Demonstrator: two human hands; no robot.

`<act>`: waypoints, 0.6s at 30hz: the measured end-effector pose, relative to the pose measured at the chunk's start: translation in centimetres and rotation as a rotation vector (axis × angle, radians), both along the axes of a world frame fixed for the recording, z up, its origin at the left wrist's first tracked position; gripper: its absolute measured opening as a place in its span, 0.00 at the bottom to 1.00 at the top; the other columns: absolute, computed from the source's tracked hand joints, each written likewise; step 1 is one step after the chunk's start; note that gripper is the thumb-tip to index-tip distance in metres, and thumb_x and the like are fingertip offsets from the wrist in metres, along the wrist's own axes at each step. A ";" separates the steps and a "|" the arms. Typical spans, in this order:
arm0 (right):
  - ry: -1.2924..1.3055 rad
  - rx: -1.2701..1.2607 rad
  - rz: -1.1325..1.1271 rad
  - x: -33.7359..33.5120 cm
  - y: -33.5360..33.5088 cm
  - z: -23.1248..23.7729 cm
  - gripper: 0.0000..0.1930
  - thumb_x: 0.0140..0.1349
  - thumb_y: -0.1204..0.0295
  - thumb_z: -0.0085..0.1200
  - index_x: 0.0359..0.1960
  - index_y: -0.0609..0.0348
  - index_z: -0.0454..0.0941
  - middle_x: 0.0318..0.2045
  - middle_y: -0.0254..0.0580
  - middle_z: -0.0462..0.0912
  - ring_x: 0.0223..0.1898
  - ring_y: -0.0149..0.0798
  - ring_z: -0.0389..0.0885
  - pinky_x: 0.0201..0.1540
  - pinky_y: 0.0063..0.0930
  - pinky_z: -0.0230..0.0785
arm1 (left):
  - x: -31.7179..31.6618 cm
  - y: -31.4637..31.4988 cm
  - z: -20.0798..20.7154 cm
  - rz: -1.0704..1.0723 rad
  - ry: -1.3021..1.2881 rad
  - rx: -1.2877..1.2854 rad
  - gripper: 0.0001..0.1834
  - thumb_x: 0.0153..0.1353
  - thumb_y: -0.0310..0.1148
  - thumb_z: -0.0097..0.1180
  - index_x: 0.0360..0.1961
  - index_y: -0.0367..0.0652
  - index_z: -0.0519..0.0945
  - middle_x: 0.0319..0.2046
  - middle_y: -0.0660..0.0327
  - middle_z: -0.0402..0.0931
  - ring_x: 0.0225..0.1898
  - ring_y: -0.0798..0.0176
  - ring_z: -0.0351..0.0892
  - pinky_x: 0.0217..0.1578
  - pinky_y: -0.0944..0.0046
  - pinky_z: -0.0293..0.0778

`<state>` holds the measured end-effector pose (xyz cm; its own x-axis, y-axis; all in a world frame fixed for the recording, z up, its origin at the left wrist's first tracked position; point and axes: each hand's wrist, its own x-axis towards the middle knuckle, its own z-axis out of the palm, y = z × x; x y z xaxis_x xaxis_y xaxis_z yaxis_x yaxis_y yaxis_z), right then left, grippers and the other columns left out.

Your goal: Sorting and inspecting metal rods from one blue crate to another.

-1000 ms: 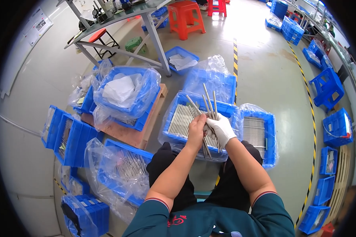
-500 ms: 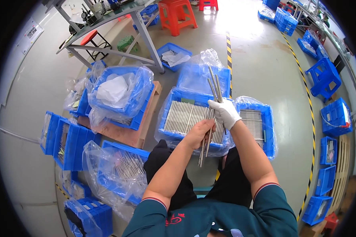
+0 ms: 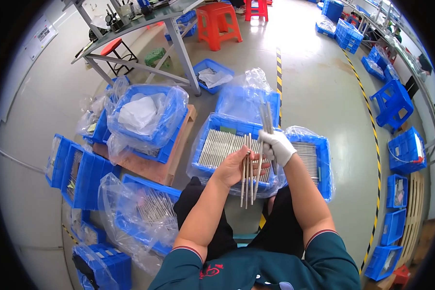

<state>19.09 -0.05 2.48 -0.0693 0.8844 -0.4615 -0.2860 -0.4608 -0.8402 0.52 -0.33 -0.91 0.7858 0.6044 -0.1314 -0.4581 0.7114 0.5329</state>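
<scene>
My bare left hand (image 3: 232, 168) holds several thin metal rods (image 3: 248, 181), slightly fanned, with the thumb in front and fingers behind them. Close beside it, my right hand (image 3: 278, 147) in a white glove is closed around another bundle of metal rods (image 3: 266, 116), whose upper ends are blurred. Both hands are above a blue crate (image 3: 198, 153) lined with clear plastic, where a row of similar rods (image 3: 221, 145) lies side by side. Part of that row is hidden by my hands. To the right, a second blue crate (image 3: 326, 166) also contains a row of rods.
At left, a plastic-covered blue crate (image 3: 171, 113) with white sheets rests on a wooden pallet (image 3: 152, 175). Nearer me, another blue crate (image 3: 125, 222) contains loose rods. Beyond are a workbench (image 3: 152, 19), a red stool (image 3: 218, 24) and striped floor tape (image 3: 279, 72).
My hands have moved slightly apart. The rods in my left hand now stand more upright and fanned, while my right hand's bundle has become more upright.
</scene>
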 end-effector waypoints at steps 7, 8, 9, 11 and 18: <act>-0.584 0.259 0.144 -2.8 0.7 -1.9 0.19 0.57 0.55 0.55 0.32 0.62 0.80 0.20 0.37 0.79 0.22 0.29 0.74 0.29 0.25 0.67 | 0.0 0.0 -0.4 -0.061 0.010 -0.043 0.22 0.62 0.55 0.47 0.32 0.46 0.76 0.29 0.67 0.67 0.25 0.70 0.66 0.29 0.66 0.68; -0.592 0.256 0.114 -3.0 1.0 -2.4 0.20 0.57 0.54 0.54 0.32 0.62 0.80 0.20 0.38 0.79 0.22 0.30 0.75 0.30 0.26 0.67 | 0.1 0.2 -0.2 -0.023 0.001 -0.071 0.21 0.61 0.54 0.49 0.32 0.47 0.76 0.26 0.69 0.64 0.22 0.73 0.61 0.25 0.71 0.63; -0.600 0.252 0.084 -3.2 1.2 -3.0 0.21 0.58 0.53 0.53 0.33 0.61 0.80 0.20 0.38 0.79 0.23 0.31 0.75 0.31 0.27 0.68 | 0.0 0.2 -0.4 0.039 0.039 -0.083 0.20 0.61 0.54 0.50 0.32 0.46 0.75 0.24 0.70 0.64 0.20 0.73 0.61 0.22 0.71 0.62; -0.658 0.218 0.061 -3.8 0.7 -1.1 0.22 0.59 0.51 0.50 0.31 0.62 0.79 0.18 0.39 0.77 0.22 0.32 0.75 0.30 0.29 0.67 | -0.6 0.5 -0.7 0.172 0.067 -0.101 0.20 0.60 0.53 0.52 0.31 0.44 0.74 0.21 0.70 0.64 0.17 0.74 0.60 0.18 0.72 0.61; -0.420 0.111 0.148 -3.6 -2.0 0.6 0.16 0.62 0.59 0.48 0.32 0.61 0.77 0.15 0.37 0.76 0.15 0.25 0.70 0.19 0.22 0.60 | -2.4 2.6 -0.5 0.608 0.142 -0.077 0.20 0.60 0.50 0.54 0.36 0.42 0.72 0.21 0.69 0.62 0.18 0.75 0.61 0.19 0.71 0.63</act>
